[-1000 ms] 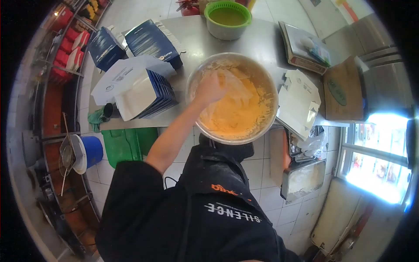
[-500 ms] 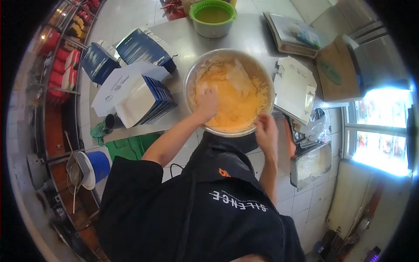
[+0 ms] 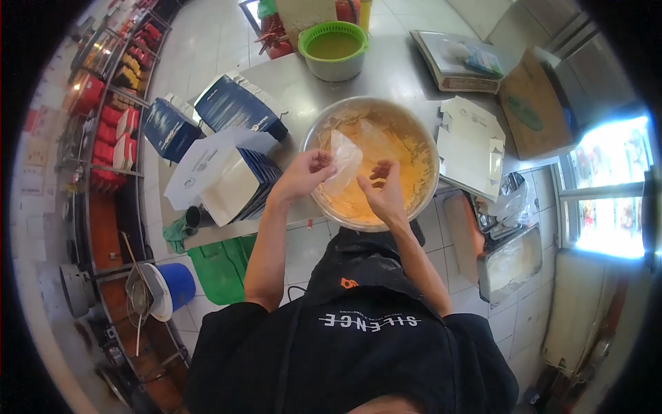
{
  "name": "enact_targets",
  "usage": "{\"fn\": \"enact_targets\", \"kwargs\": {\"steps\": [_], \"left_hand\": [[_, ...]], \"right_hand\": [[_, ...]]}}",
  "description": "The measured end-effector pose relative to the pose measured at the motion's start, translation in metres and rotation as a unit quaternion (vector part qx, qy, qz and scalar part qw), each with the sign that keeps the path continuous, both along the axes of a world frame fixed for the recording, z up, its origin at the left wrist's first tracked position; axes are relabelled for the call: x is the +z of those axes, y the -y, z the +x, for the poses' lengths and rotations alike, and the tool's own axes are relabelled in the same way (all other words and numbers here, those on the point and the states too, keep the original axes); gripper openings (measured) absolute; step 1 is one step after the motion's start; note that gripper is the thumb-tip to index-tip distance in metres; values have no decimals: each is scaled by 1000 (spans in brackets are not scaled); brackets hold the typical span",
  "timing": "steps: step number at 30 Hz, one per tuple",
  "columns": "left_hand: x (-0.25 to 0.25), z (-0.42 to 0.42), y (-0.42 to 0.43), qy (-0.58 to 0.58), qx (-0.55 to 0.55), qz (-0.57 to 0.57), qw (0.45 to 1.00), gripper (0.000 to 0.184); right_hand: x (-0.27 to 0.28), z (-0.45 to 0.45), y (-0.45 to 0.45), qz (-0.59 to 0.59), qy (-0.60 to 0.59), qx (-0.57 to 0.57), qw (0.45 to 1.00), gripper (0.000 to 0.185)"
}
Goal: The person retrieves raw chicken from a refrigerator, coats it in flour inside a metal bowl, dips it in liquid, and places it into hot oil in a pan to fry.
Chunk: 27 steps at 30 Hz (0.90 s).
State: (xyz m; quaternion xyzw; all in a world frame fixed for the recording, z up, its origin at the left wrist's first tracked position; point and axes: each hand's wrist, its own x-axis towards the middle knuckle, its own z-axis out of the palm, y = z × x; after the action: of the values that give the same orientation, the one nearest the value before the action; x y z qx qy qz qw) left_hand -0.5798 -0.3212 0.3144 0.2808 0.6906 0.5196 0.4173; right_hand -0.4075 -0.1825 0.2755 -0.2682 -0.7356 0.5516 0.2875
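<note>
A large metal bowl (image 3: 434, 165) with an orange-yellow mixture (image 3: 408, 148) inside stands at the near edge of the steel table. Above its left side, my left hand (image 3: 302, 178) pinches a thin, translucent piece of plastic (image 3: 346, 157); whether it is a glove or a small bag I cannot tell. My right hand (image 3: 384, 193) hovers over the bowl's near part, fingers curved and apart, with nothing visible in them. Another pale translucent piece (image 3: 376, 136) lies in the bowl against the far part of the mixture.
Left of the bowl are stacked folded cartons (image 3: 227, 176) and blue boxes (image 3: 241, 107). Behind it stands a tub with a green strainer (image 3: 334, 43). To the right lie white flat cartons (image 3: 472, 141) and a brown cardboard box (image 3: 538, 107). A green bin (image 3: 221, 269) sits below the table's left edge.
My left hand has come out of the mixture and now holds the translucent plastic up. My right hand has moved from the near rim to above the bowl. The view has shifted slightly.
</note>
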Motion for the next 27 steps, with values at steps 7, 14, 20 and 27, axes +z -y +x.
{"fn": "enact_targets", "kwargs": {"steps": [7, 14, 20, 27], "left_hand": [[-19, 29, -11, 74, 13, 6, 997, 40], [-13, 65, -14, -225, 124, 49, 965, 67], [-24, 49, -14, -275, 111, -4, 955, 27], [-40, 54, -23, -128, 113, 18, 985, 19]], "right_hand": [[-22, -5, 3, -63, -24, -30, 997, 35], [-29, 8, -2, -65, -8, -55, 996, 21], [-35, 10, -6, -10, -3, -38, 999, 23], [-49, 5, 1, 40, 8, -20, 999, 32]]}}
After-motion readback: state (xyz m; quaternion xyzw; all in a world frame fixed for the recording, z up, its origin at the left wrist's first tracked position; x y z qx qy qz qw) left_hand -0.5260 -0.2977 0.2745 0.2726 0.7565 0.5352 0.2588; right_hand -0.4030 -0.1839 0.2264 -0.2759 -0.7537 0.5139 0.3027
